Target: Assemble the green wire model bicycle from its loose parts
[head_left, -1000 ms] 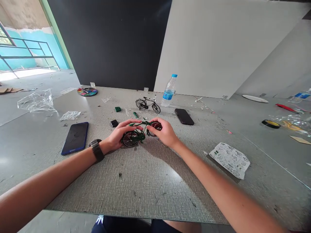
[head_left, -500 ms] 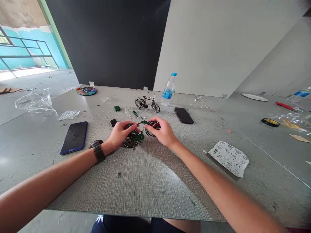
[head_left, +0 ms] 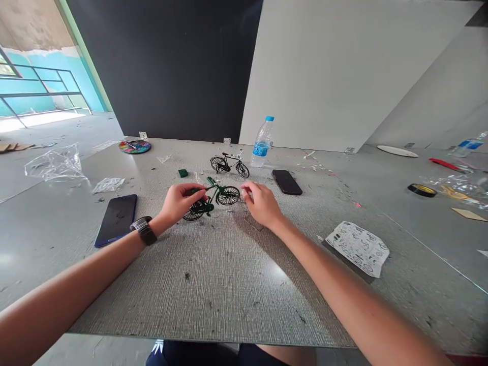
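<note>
A green model bicycle stands on the table in front of me, its front wheel towards the right. My left hand grips it by the upper rear part, covering the saddle and some of the rear wheel. Just right of the front wheel is my right hand, apart from the bicycle, with loosely curved fingers and nothing visible in them. Behind stands a black model bicycle. Between the two bicycles lies a small green strip, and a green block sits to the left.
A blue-edged phone lies left and a black phone right. A water bottle stands near the back panel. Further right are an instruction sheet and a tape roll. Clear plastic wrapping and a colourful palette are at left.
My right hand has let go of the green bicycle's front and moved slightly right. The bicycle has shifted left and its front wheel now shows fully. My left hand has moved left with it.
</note>
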`<state>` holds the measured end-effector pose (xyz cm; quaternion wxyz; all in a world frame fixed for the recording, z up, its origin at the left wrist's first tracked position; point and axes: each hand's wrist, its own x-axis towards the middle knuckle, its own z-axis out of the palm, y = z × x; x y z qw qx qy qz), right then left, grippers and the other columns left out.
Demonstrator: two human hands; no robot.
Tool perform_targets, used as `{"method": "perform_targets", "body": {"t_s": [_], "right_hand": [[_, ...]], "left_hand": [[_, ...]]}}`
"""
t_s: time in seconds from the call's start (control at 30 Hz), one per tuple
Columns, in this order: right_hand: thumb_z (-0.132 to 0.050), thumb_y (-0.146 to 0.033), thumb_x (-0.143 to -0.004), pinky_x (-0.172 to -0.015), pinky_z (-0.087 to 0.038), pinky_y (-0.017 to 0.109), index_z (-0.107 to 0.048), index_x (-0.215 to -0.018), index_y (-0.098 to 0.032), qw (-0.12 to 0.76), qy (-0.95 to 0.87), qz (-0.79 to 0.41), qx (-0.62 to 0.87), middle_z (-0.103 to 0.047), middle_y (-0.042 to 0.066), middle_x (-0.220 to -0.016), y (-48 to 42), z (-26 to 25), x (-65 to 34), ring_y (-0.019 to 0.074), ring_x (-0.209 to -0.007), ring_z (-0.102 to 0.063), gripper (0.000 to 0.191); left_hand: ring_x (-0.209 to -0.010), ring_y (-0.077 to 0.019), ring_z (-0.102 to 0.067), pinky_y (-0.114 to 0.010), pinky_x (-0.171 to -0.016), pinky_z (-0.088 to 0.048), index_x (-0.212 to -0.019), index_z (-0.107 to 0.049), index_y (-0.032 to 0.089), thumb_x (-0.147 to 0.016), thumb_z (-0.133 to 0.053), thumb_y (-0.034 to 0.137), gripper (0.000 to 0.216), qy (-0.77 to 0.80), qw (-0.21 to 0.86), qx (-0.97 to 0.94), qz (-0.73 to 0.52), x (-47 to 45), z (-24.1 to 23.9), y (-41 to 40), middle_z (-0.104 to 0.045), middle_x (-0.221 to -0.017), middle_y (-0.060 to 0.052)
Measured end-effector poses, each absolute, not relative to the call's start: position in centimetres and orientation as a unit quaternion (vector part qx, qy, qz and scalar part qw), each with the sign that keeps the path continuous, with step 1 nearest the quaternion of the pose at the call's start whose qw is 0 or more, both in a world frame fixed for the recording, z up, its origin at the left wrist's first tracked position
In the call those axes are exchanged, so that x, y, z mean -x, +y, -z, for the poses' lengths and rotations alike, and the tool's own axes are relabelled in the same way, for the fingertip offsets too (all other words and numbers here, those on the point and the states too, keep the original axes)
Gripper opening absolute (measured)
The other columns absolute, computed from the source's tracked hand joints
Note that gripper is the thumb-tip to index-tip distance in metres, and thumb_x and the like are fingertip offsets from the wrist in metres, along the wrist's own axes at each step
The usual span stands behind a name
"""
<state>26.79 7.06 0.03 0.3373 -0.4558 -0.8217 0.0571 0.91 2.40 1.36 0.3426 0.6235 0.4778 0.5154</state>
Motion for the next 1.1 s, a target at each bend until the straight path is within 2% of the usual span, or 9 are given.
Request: {"method": "perform_targets", "body": {"t_s": [0.1,0.23,0.4,0.53,0.73,0.87,1.1], "right_hand": [[-0.044,-0.021,-0.099,-0.093,-0.043,0.044,-0.063,-0.11,-0.021,0.282,-0.836,-0.033,0.469,-0.072,0.01,-0.11,7.3,0.5,-27.0,0.0278,-0.104,-0.062,0.022],[-0.041,-0.019,-0.1,-0.1,-0.04,0.046,-0.064,-0.116,-0.021,0.253,-0.85,-0.021,0.462,-0.072,0.01,-0.119,7.1,0.8,-26.8,0.0285,-0.114,-0.061,0.029],[-0.038,-0.017,-0.101,-0.113,-0.025,0.06,-0.063,-0.128,-0.025,0.2,-0.868,-0.016,0.454,-0.066,0.01,-0.136,7.1,1.6,-26.8,0.029,-0.129,-0.055,0.038],[-0.046,-0.018,-0.099,-0.113,-0.022,0.064,-0.065,-0.124,-0.026,0.187,-0.861,-0.004,0.472,-0.069,0.01,-0.132,7.6,1.5,-27.5,0.0296,-0.125,-0.058,0.032],[-0.056,-0.022,-0.097,-0.109,-0.024,0.059,-0.07,-0.107,-0.028,0.17,-0.86,0.031,0.481,-0.074,0.005,-0.121,8.2,0.2,-28.8,0.0288,-0.12,-0.061,0.018],[-0.058,-0.021,-0.097,-0.107,-0.026,0.051,-0.069,-0.095,-0.025,0.168,-0.861,0.046,0.478,-0.075,0.003,-0.112,8.2,0.2,-28.8,0.0261,-0.115,-0.061,0.012],[-0.057,-0.023,-0.099,-0.088,-0.033,0.038,-0.065,-0.098,-0.024,0.185,-0.858,0.055,0.476,-0.076,0.002,-0.102,8.2,0.2,-28.5,0.0237,-0.099,-0.064,0.009]], "left_hand": [[-0.074,-0.0181,-0.072,-0.031,-0.072,-0.055,-0.093,-0.077,0.016,-0.084,-0.07,0.036,0.023,0.491,0.301,-0.659,-0.484,-0.4,-1.6,2.6,-0.078,-0.079,-0.006],[-0.076,-0.0185,-0.071,-0.029,-0.07,-0.053,-0.094,-0.078,0.018,-0.087,-0.067,0.035,0.022,0.481,0.276,-0.703,-0.445,-0.4,-1.8,2.4,-0.078,-0.081,-0.006],[-0.074,-0.0176,-0.069,-0.029,-0.068,-0.052,-0.093,-0.078,0.018,-0.089,-0.066,0.034,0.021,0.468,0.256,-0.726,-0.434,-0.5,-1.9,2.5,-0.078,-0.079,-0.005],[-0.074,-0.0165,-0.069,-0.029,-0.072,-0.052,-0.094,-0.076,0.017,-0.09,-0.065,0.036,0.023,0.475,0.264,-0.72,-0.432,-0.2,-1.5,2.9,-0.078,-0.081,-0.005],[-0.077,-0.0168,-0.069,-0.029,-0.074,-0.053,-0.096,-0.075,0.016,-0.091,-0.063,0.037,0.024,0.474,0.277,-0.714,-0.434,0.1,-0.8,3.3,-0.078,-0.083,-0.005],[-0.079,-0.0168,-0.07,-0.029,-0.074,-0.053,-0.099,-0.075,0.017,-0.092,-0.063,0.037,0.024,0.471,0.275,-0.72,-0.429,0.0,-0.7,3.2,-0.078,-0.085,-0.005],[-0.079,-0.0172,-0.07,-0.028,-0.07,-0.053,-0.1,-0.074,0.017,-0.092,-0.062,0.038,0.025,0.463,0.271,-0.728,-0.427,-0.5,-0.9,2.8,-0.078,-0.086,-0.005]]}}
